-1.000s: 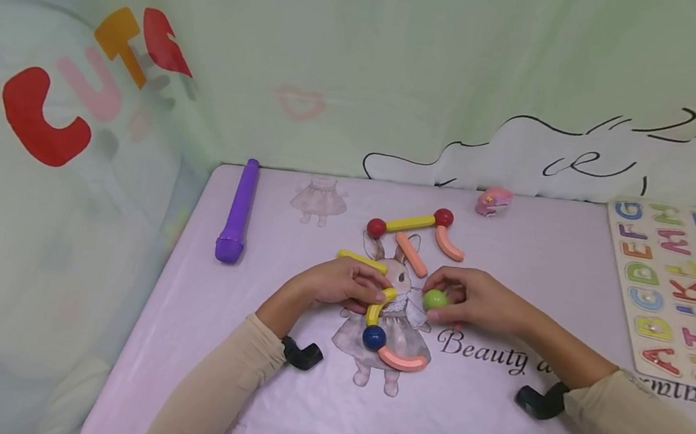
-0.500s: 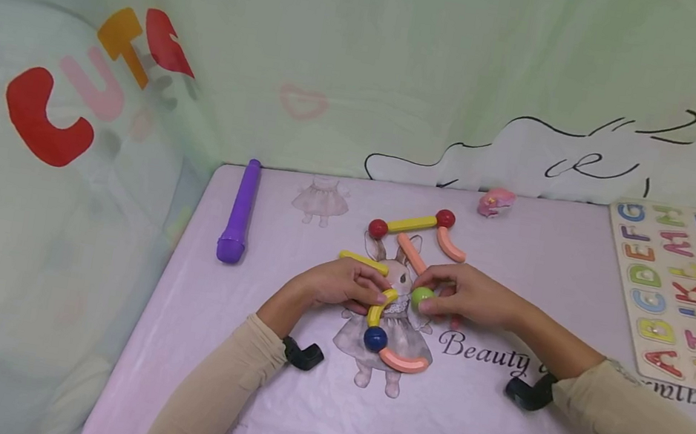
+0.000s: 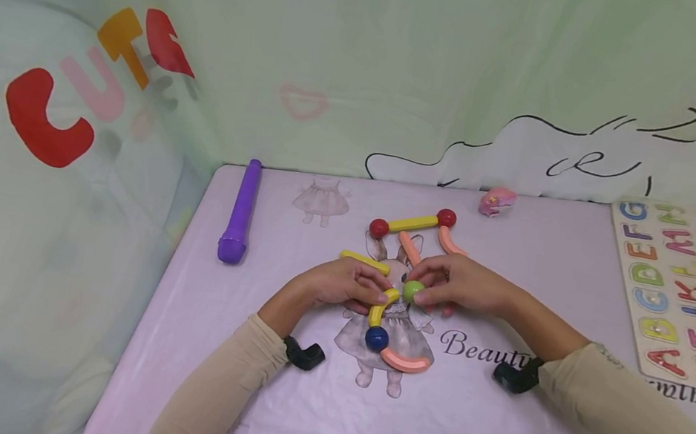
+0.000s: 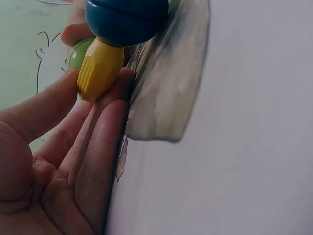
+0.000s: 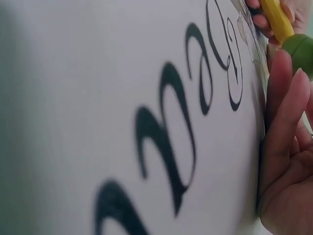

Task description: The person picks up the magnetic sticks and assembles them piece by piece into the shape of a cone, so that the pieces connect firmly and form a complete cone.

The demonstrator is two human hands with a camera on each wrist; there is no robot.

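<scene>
My left hand [image 3: 343, 284] pinches a curved yellow magnetic stick [image 3: 377, 314] between thumb and fingers. A blue ball [image 3: 377, 338] sits on the stick's lower end, and a curved salmon stick [image 3: 405, 362] runs from that ball to the right. With thumb and fingertips, my right hand [image 3: 462, 284] grips a green ball [image 3: 412, 291] close beside the yellow stick's upper end. The right wrist view has the green ball [image 5: 299, 49] right at the tip of the yellow stick [image 5: 278, 20]. Part of the ball is covered by the right fingers.
Behind the hands, a yellow stick [image 3: 413, 224] joins two red balls [image 3: 446, 218], with salmon sticks [image 3: 409, 247] near it. A loose yellow stick [image 3: 364, 261] lies by the left hand. Farther off are a purple microphone-shaped toy [image 3: 240, 212], a pink toy [image 3: 497, 202] and an alphabet board [image 3: 693, 299].
My right hand has carried the green ball leftward, up to the end of the curved yellow stick. The left hand has kept its place and its grip.
</scene>
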